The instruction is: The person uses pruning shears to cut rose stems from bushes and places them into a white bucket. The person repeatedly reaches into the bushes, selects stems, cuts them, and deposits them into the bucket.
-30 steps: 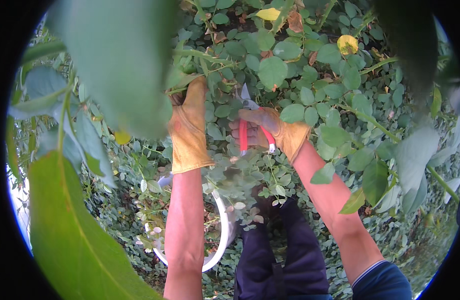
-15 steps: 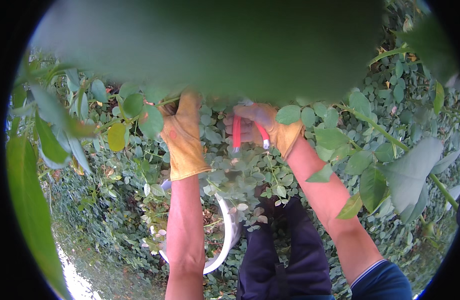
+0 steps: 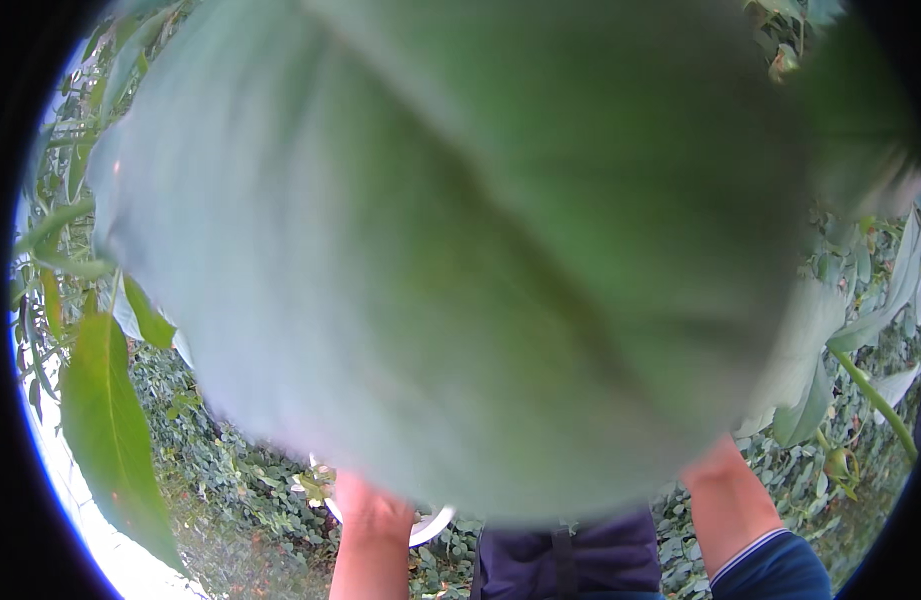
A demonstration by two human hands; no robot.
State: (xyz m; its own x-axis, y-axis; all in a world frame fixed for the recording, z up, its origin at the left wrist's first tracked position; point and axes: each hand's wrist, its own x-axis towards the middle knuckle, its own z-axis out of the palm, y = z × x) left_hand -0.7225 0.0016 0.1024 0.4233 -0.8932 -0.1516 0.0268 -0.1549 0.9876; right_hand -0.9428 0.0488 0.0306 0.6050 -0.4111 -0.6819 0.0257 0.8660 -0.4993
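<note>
A huge, blurred leaf [image 3: 461, 270] hides both my hands, so I cannot tell whether either grips anything. Low foliage [image 3: 221, 470] spreads past its edges. Beneath show my purple trousers [image 3: 581, 555], left forearm [image 3: 371, 550] and right forearm [image 3: 733, 505]; a white rim [image 3: 437, 526] curves behind the left one.

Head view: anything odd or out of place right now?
Yes: a large blurred leaf fills the middle of the picture, apparently very near the camera, hiding both hands. The left forearm and right forearm show below it.
</note>
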